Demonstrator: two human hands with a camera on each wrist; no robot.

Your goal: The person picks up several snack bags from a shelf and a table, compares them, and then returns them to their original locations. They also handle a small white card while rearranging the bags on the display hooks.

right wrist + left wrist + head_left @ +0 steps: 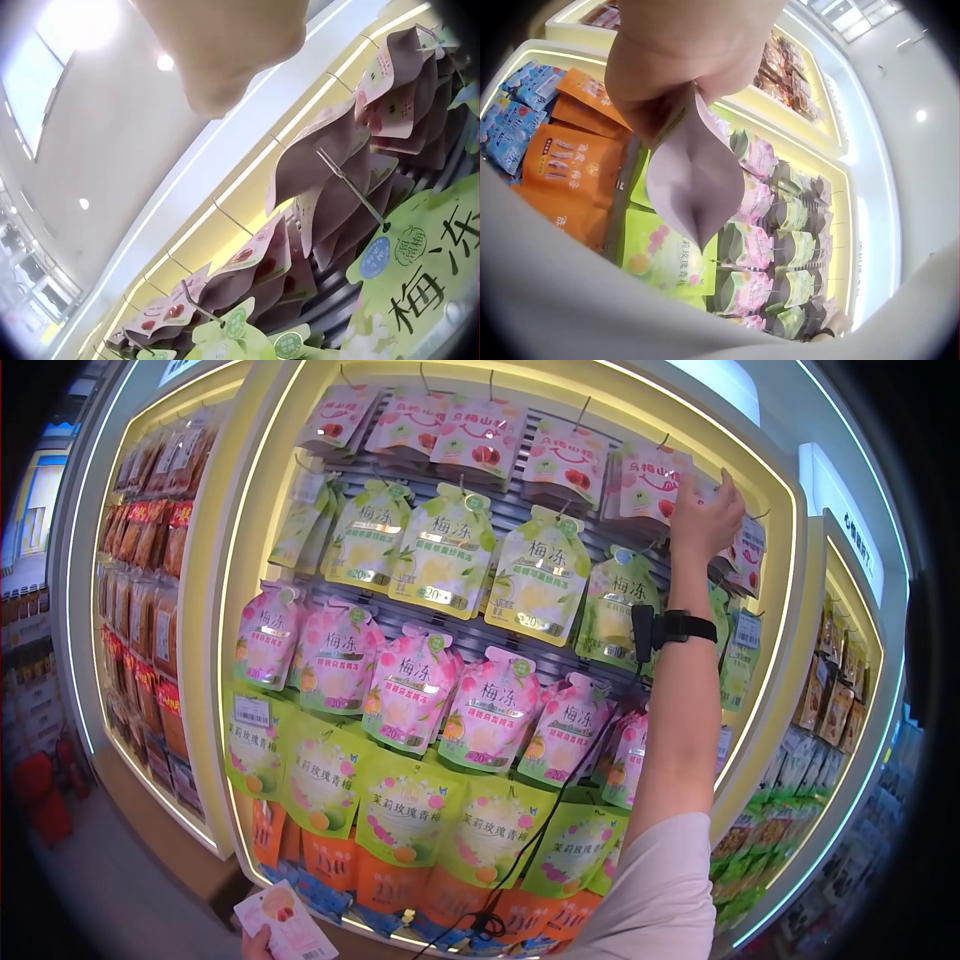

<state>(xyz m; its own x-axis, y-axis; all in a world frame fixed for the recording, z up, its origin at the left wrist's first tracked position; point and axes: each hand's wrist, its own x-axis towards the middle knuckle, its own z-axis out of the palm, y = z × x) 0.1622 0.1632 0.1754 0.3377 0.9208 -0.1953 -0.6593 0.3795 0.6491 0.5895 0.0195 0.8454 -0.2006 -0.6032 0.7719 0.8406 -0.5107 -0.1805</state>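
At the bottom left of the head view, my left hand (257, 943) holds a pink-and-white pouch (290, 925). The left wrist view shows that pouch (694, 172) from its bottom end, its top edge between the fingers of my left hand (690, 52). My right hand (708, 520) is raised at the top right of the rack, in front of hanging pink pouches (650, 480), its fingers bent slightly and apart. In the right wrist view my right hand (225, 52) is above the row of hanging pouches (319, 146); whether its fingertips touch one is unclear.
Green pouches (540, 575) hang below the top row, then pink pouches (410, 685), then larger green bags (405, 810) and orange bags (385, 880). Metal hooks (349, 187) stick out from the rack. A black cable (540, 830) hangs from the right wrist.
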